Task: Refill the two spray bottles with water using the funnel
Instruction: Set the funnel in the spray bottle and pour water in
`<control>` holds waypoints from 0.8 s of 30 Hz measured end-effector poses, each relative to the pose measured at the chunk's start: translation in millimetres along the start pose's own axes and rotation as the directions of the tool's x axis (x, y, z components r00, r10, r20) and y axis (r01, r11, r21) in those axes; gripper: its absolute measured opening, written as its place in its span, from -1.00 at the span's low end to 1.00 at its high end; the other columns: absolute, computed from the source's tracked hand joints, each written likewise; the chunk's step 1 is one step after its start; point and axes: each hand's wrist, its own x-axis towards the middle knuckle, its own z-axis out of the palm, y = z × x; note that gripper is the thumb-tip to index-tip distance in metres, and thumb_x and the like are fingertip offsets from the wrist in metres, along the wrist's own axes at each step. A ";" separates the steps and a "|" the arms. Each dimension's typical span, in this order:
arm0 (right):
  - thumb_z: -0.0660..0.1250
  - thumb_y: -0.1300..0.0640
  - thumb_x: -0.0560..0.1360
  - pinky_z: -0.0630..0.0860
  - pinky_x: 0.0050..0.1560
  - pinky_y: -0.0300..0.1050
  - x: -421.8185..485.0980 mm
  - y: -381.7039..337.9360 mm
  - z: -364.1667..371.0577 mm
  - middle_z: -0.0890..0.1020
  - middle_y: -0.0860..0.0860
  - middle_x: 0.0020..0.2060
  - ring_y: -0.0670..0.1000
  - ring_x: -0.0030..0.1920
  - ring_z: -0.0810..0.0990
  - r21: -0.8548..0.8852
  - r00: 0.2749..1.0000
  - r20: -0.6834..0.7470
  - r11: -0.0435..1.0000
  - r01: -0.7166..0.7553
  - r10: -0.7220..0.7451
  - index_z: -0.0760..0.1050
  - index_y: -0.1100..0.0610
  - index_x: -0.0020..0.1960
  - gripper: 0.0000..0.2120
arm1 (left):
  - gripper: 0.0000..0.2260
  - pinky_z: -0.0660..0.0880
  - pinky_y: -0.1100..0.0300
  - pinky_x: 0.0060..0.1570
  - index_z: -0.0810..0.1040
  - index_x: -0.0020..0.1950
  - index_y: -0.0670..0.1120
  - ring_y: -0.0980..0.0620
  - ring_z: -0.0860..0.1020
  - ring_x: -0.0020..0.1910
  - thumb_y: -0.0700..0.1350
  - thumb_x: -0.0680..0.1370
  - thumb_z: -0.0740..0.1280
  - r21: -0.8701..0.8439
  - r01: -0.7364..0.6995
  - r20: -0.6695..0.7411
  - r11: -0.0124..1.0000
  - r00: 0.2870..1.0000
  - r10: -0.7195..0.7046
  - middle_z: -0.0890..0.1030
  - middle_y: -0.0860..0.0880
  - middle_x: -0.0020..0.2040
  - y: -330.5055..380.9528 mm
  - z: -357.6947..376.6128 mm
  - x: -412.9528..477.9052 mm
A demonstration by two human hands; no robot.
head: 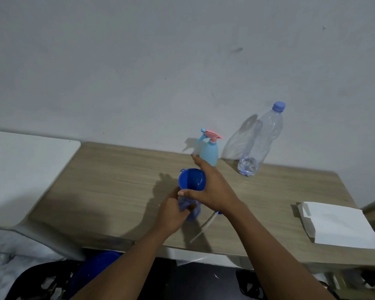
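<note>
A blue funnel point(191, 179) sits upright in the neck of a blue spray bottle point(192, 212) near the middle of the wooden table point(117, 180). My left hand point(171, 210) is wrapped around that bottle. My right hand point(212, 187) holds the funnel's rim, thumb in front and fingers stretched behind. A spray head's white dip tube point(204, 227) lies on the table under my right wrist. Behind the funnel stands a light blue spray bottle point(209, 151) with a pink trigger head on. A clear plastic water bottle point(261, 141) with a blue cap stands at the back right.
A white paper bag point(338, 224) lies flat at the table's right front corner. A white surface point(26, 167) adjoins the table on the left. The wall rises directly behind the table. A blue round object point(95, 267) sits below the front edge.
</note>
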 end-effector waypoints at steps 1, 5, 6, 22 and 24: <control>0.48 -0.42 0.24 0.43 0.35 -0.05 -1.6 0.9 -0.9 0.36 -0.14 0.47 -0.09 0.42 0.37 0.048 1.000 -0.016 0.999 0.000 0.001 0.11 -0.12 0.56 0.03 | -0.67 0.38 0.46 -0.34 0.45 0.06 0.15 0.33 0.57 -0.29 -0.13 0.46 0.50 0.000 0.001 -0.004 1.000 1.000 -0.001 0.58 0.18 -0.30 1.4 -1.7 -1.6; 0.35 -0.36 0.43 0.42 0.26 -0.20 -13.4 12.0 -2.7 0.40 -0.20 0.43 -0.20 0.36 0.42 0.241 0.984 -0.173 0.970 -0.008 0.051 0.17 -0.14 0.54 -0.22 | -0.41 0.42 0.31 0.05 0.39 0.39 0.02 0.23 0.52 0.14 0.01 0.42 0.52 -0.013 0.017 -0.035 1.000 0.999 -0.017 0.53 0.19 0.19 -4.1 -3.0 -7.6; 0.31 -0.35 0.46 0.43 0.20 -0.23 -17.8 18.1 -2.5 0.43 -0.19 0.39 -0.21 0.32 0.45 0.283 0.972 -0.220 0.959 -0.018 0.083 0.18 -0.14 0.54 -0.26 | -0.38 0.39 0.31 0.09 0.37 0.41 0.04 0.25 0.47 0.17 0.03 0.41 0.53 -0.010 0.034 -0.067 0.999 0.997 -0.035 0.49 0.22 0.22 -6.7 -2.2 -12.2; 0.33 0.06 0.60 0.43 0.00 -0.32 -32.0 159.8 -105.5 0.58 0.13 0.24 0.03 0.11 0.59 0.455 0.774 -0.449 0.860 -0.231 0.446 0.44 0.20 0.38 -0.60 | -0.75 0.58 0.05 -0.06 0.48 0.06 0.11 0.17 0.57 -0.14 0.07 0.46 0.46 -0.054 -0.107 -0.046 0.993 0.993 0.104 0.59 0.14 -0.12 113.2 134.5 19.3; 0.31 0.02 0.61 0.43 0.05 -0.29 -8.4 163.3 -138.8 0.57 0.08 0.26 -0.01 0.11 0.57 0.445 0.785 -0.451 0.869 -0.216 0.426 0.43 0.17 0.40 -0.59 | -0.69 0.58 0.04 0.02 0.49 0.17 0.04 0.10 0.59 -0.07 0.05 0.48 0.45 -0.078 -0.125 -0.077 0.989 0.990 0.119 0.60 0.08 -0.03 150.2 140.7 58.7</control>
